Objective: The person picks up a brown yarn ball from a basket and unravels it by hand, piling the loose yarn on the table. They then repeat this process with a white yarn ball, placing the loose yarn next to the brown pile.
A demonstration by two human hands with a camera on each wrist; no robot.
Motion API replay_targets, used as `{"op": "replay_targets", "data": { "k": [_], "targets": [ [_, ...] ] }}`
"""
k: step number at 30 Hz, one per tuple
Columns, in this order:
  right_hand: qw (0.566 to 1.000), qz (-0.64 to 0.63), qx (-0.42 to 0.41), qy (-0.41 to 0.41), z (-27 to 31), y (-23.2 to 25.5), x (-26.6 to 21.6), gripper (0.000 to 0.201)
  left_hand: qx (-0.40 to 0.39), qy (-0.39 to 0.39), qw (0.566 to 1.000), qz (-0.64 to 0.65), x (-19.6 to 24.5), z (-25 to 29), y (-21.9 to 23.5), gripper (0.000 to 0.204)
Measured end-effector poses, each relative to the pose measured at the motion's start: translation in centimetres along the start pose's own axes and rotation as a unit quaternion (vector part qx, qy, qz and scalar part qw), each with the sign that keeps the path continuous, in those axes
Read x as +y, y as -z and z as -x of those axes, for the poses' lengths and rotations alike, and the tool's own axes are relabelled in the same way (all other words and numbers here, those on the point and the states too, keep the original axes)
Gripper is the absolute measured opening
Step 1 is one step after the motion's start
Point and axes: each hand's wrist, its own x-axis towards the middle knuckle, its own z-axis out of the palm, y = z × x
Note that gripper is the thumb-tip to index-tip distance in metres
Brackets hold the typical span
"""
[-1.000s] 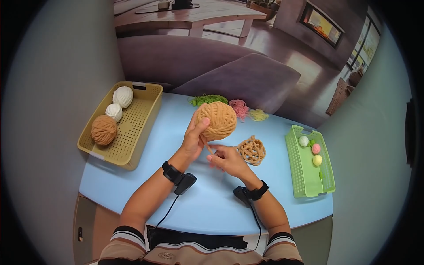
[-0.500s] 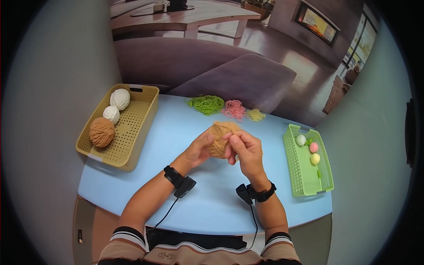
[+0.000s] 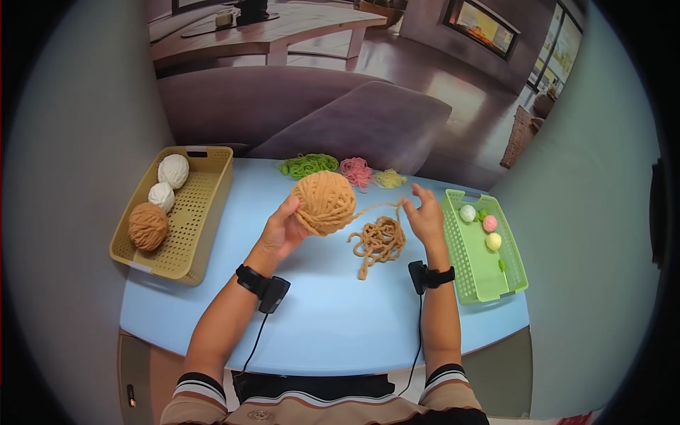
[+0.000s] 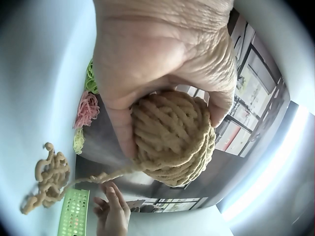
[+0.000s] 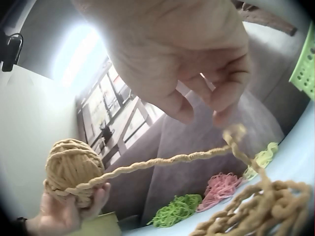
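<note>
My left hand (image 3: 278,230) grips a ball of thick tan yarn (image 3: 324,203), fingers and thumb round its side, raised over the table. From the ball a yarn strand (image 5: 167,161) runs rightward and bends down to a loose tan yarn heap (image 3: 381,239) on the blue tabletop. Close to that bend is my right hand (image 3: 427,221), its thumb and fingers parted. The right wrist view shows its fingertips (image 5: 222,117) just above the blurred top of the strand, not pinching it.
A tan basket (image 3: 205,234) at the left holds two white yarn balls and a brown one (image 3: 148,227). Green (image 3: 309,165), pink (image 3: 356,173) and yellow yarn tangles (image 3: 389,178) lie along the back edge. A green basket (image 3: 464,265) with several small balls stands at the right.
The hands have drawn apart: the left moved left with the yarn ball, the right moved right. The strand now stretches between ball and heap, and the right fingers have come off the ball.
</note>
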Motion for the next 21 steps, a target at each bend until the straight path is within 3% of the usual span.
{"op": "replay_targets", "data": {
  "k": [2, 5, 8, 12, 18, 21],
  "targets": [
    [0.974, -0.207, -0.086, -0.029, 0.0, 0.8, -4.0, 0.045, -0.002, 0.003, 1.0, 0.007, -0.7, -0.2, 0.8, 0.082],
    [0.856, -0.436, -0.252, -0.117, 1.1, 2.3, -11.1, 0.063, 0.006, 0.0, 1.0, -0.017, -1.0, -0.2, 0.8, 0.08],
    [0.835, -0.403, -0.361, -0.099, 2.8, 1.6, -14.7, 0.082, 0.05, -0.043, 0.997, -0.031, -1.2, -0.4, 0.9, 0.077],
    [0.816, -0.418, -0.384, -0.113, 4.9, 0.3, -17.1, 0.097, 0.1, -0.111, 0.988, -0.039, -1.1, -0.8, 0.4, 0.071],
    [0.848, -0.343, -0.391, -0.101, 5.2, -1.2, -16.3, 0.083, 0.121, -0.093, 0.988, -0.001, -1.4, -0.9, 0.9, 0.064],
    [0.911, -0.297, -0.285, 0.002, 5.5, -1.7, -16.3, 0.076, 0.119, -0.111, 0.987, -0.011, -1.5, -0.9, 0.4, 0.063]
  ]
}}
